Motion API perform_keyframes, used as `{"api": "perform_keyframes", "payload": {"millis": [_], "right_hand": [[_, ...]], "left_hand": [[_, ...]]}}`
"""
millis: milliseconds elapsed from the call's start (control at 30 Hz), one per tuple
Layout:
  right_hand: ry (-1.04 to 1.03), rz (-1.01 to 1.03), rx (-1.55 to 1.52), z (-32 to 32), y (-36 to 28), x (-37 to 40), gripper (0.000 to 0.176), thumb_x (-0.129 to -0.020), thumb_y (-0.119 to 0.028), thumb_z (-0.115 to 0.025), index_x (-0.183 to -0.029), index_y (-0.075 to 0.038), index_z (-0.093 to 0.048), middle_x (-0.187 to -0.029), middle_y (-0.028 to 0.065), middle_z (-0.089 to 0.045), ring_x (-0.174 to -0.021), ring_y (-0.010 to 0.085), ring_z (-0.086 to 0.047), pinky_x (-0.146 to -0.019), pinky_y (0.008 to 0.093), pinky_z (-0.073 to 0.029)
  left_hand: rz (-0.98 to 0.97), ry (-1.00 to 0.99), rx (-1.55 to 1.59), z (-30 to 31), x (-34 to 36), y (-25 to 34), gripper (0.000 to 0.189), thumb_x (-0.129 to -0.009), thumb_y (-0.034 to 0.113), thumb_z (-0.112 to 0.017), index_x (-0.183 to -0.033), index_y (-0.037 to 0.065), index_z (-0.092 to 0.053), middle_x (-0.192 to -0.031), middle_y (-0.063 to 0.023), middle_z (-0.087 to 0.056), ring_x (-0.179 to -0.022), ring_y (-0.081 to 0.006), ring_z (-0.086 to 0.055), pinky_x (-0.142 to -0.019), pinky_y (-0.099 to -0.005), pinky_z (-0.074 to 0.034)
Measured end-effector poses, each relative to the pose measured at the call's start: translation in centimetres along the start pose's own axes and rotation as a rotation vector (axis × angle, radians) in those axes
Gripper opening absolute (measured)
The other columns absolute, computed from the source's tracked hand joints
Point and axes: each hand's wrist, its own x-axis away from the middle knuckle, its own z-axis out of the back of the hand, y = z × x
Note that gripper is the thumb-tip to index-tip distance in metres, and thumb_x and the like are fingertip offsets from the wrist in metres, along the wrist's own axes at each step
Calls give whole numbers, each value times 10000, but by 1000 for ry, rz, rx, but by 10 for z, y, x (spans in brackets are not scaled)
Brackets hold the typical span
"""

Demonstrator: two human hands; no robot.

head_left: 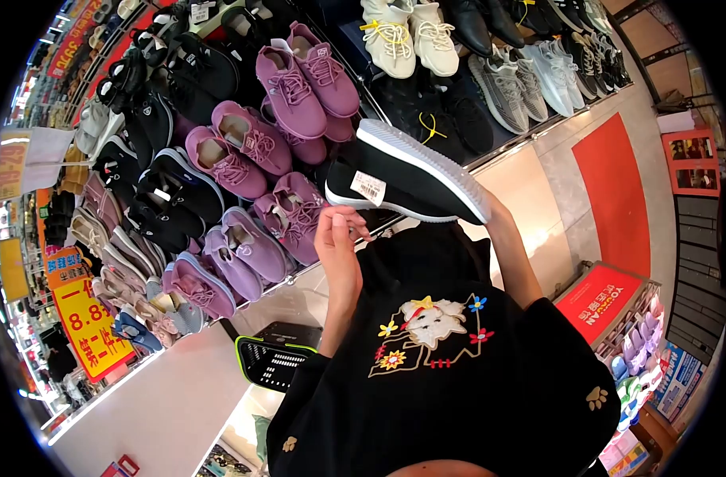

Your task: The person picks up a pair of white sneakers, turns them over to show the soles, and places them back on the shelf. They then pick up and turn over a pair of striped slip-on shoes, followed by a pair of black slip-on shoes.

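A pair of black shoes (pixel 406 176) with white soles is raised in front of the black embroidered shirt, a white price tag (pixel 368 188) hanging on its side. My right hand (pixel 490 208) is at the right end of the shoes and holds them; most of its fingers are hidden behind the soles. Just below the tag is my left hand (pixel 343 230), its fingers bent, and what they hold, if anything, is too small to make out. Purple shoes (pixel 291 91) stand on the rack close behind, to the left.
More black shoes (pixel 176 187) fill the rack at the left. White shoes (pixel 391 40) and grey shoes (pixel 506 83) stand at the top. A black basket with a green rim (pixel 271 362) is below. A red sign (pixel 601 302) stands at the right.
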Motion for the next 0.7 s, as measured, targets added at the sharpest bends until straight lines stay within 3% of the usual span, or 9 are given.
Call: {"api": "perform_keyframes", "payload": {"millis": [67,200,300,367,467,600,700], "right_hand": [[-21,-5,46,-27,-17,12,382,-969,-245,-515,-1246,16,-543,-1114,71,-648,-955,113,-633,-828,256,-528],[-109,-16,151,-65,-42,33,376,-978,-235,-504,-1244,28,-542,-1112,52,-643,-951,80,-624,-822,218,-517],[-186,8,166,-65,-43,32,368,-979,-235,-502,-1238,22,-549,-1105,43,-644,-941,75,-624,-815,217,-515],[-41,7,125,-54,-32,25,369,-976,-233,-509,-1245,17,-548,-1111,47,-648,-945,84,-626,-828,228,-516],[-7,-6,-1,-41,-25,25,378,-977,-235,-508,-1264,9,-542,-1159,74,-642,-977,111,-631,-848,245,-518],[191,-67,-23,-67,-35,40,368,-980,-234,-503,-1249,12,-555,-1140,82,-650,-957,117,-640,-838,247,-524],[180,-58,-64,-73,-38,42,359,-981,-229,-500,-1234,17,-564,-1116,85,-659,-918,121,-652,-829,251,-530]], "left_hand": [[-38,48,-68,1,-8,6,234,-993,263,-500,-990,31,-537,-776,-21,-554,-664,-91,-513,-606,-239,-433],[16,79,-217,-3,-13,22,156,-939,188,-598,-886,43,-575,-709,23,-549,-623,-48,-480,-573,-215,-402],[-15,48,-287,6,-9,20,150,-942,177,-593,-878,42,-578,-725,20,-561,-622,-46,-485,-559,-212,-393],[10,34,-286,15,-6,14,142,-941,169,-593,-876,44,-580,-723,21,-561,-623,-44,-485,-560,-206,-386],[43,26,-294,22,-3,5,130,-941,158,-593,-874,47,-582,-717,23,-561,-625,-40,-485,-562,-195,-372],[47,65,-299,14,-1,5,133,-944,158,-588,-869,50,-579,-712,29,-562,-629,-33,-482,-566,-182,-359],[30,67,-303,14,-2,4,160,-956,175,-571,-873,38,-576,-721,18,-560,-640,-43,-496,-579,-189,-381]]}}
